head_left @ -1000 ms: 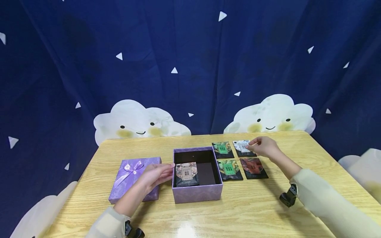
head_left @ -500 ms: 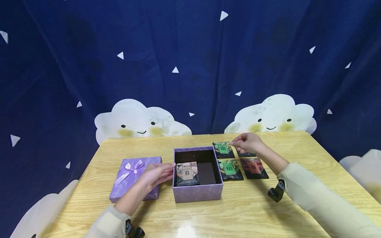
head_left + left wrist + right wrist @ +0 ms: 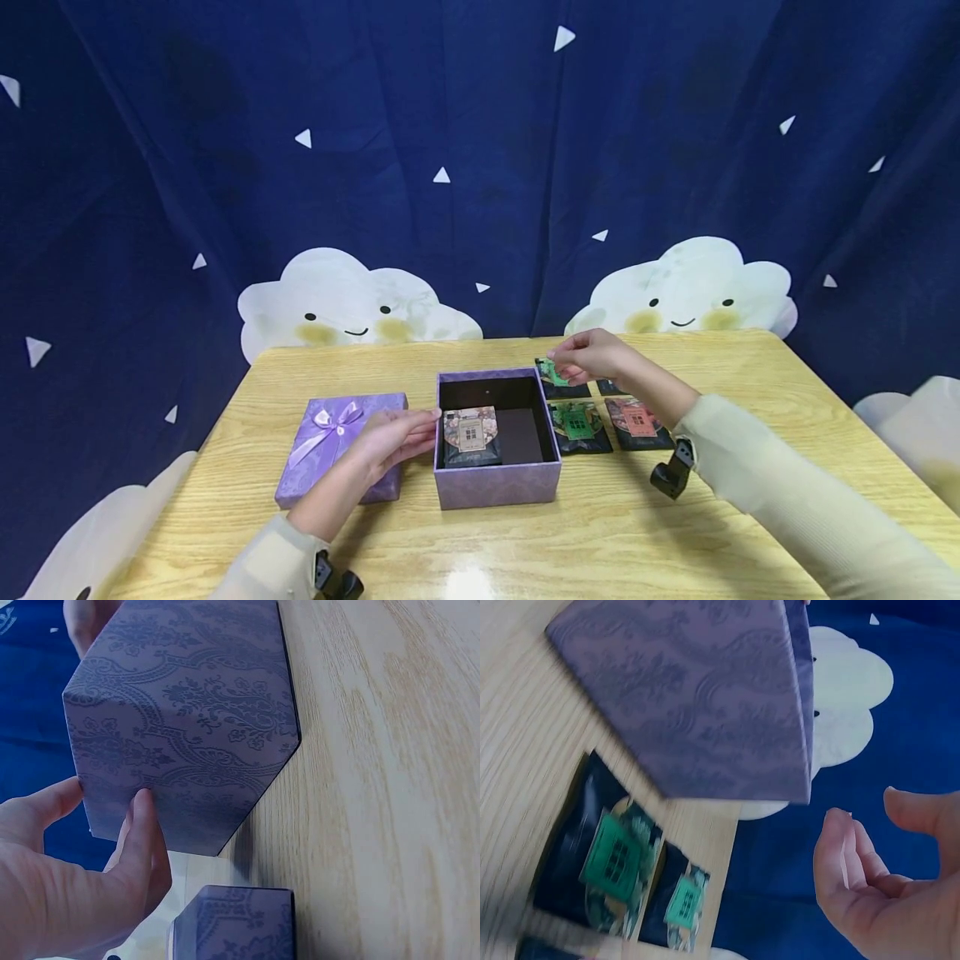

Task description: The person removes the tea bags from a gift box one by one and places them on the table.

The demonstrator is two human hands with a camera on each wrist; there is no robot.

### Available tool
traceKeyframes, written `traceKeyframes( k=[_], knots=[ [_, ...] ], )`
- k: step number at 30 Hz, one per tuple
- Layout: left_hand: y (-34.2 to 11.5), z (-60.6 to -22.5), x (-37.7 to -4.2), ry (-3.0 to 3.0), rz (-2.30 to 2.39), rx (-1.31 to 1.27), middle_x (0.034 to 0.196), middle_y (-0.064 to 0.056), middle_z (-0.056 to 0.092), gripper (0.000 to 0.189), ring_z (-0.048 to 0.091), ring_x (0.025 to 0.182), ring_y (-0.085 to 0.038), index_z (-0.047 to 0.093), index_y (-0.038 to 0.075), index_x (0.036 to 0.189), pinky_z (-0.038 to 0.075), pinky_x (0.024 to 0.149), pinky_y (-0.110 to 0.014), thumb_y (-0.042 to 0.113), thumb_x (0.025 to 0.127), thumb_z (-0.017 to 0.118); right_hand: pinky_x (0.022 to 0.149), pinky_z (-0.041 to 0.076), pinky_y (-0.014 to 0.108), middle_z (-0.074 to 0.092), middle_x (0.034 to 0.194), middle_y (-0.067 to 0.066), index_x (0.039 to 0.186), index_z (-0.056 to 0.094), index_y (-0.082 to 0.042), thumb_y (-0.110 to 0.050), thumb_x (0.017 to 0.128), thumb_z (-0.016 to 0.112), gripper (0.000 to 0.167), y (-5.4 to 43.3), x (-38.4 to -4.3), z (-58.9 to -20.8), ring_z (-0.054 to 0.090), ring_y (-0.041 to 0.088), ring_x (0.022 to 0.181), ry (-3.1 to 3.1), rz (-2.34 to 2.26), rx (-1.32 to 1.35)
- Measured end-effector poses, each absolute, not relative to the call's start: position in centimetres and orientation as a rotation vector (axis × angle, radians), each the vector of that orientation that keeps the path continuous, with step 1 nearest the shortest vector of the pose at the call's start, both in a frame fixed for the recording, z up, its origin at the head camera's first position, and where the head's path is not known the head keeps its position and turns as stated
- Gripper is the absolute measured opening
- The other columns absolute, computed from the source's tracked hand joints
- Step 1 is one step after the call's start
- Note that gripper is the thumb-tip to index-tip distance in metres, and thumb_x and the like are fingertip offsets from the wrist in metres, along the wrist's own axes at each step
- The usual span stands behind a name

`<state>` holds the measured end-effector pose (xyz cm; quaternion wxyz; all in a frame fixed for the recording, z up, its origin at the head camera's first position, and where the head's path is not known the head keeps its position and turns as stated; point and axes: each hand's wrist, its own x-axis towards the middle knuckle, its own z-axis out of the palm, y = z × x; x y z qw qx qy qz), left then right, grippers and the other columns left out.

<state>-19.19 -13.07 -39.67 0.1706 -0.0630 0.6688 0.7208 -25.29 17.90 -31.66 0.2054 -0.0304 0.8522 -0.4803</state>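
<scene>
My left hand rests against a purple patterned gift box. In the left wrist view, one digit of that hand reaches the box rim and the other fingertips touch its outer wall. Inside the box, on the left, lies a dark sachet with a flower print and beige label. My right hand overlaps the far green-labelled sachet. Its thumb and fingers are apart, nothing showing between them. Nearer lie another green-labelled sachet and a red-labelled one; a far-right sachet is mostly hidden.
Left of the box lies its purple lid with a satin bow, partly behind the left forearm. The wooden table runs back to a dark blue curtain with clouds. Both wrists carry small black cameras.
My right hand has moved left, from the far-right sachet to over the far green-labelled one. The left hand, box and lid stay in place.
</scene>
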Motion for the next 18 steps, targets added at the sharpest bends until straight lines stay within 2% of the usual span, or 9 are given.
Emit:
traceKeyframes(
  k=[8,15,18],
  knots=[
    [-13.0,-39.5,-19.1,1.916,2.034,-0.190,0.115,-0.024,0.067,0.045,0.070,0.092,-0.016,0.052,-0.017,0.124,0.062,0.087,-0.026,0.012,0.092,0.062,0.073,0.063,0.021,0.070,0.093,0.007,0.124,0.054,0.011,-0.024,0.097,0.057,0.044,15.6,-25.3,-31.1,0.065,0.004,0.071,2.278,-1.342,-0.094],
    [-13.0,-39.5,-19.0,1.910,2.038,-0.185,0.111,-0.023,0.069,0.045,0.070,0.091,-0.015,0.051,-0.018,0.124,0.062,0.087,-0.026,0.011,0.091,0.063,0.091,0.061,0.032,0.068,0.102,0.015,0.125,0.052,0.012,-0.012,0.098,0.052,0.036,13.7,-24.9,-30.9,0.065,0.005,0.072,2.183,-1.369,-0.128],
    [-13.0,-39.5,-19.0,1.909,2.042,-0.182,0.110,-0.022,0.069,0.045,0.070,0.090,-0.015,0.051,-0.018,0.124,0.062,0.087,-0.026,0.011,0.091,0.063,0.091,0.061,0.033,0.069,0.096,0.012,0.122,0.054,0.012,-0.009,0.096,0.053,0.033,12.8,-24.6,-30.9,0.065,0.004,0.070,2.178,-1.367,-0.119]
  ],
)
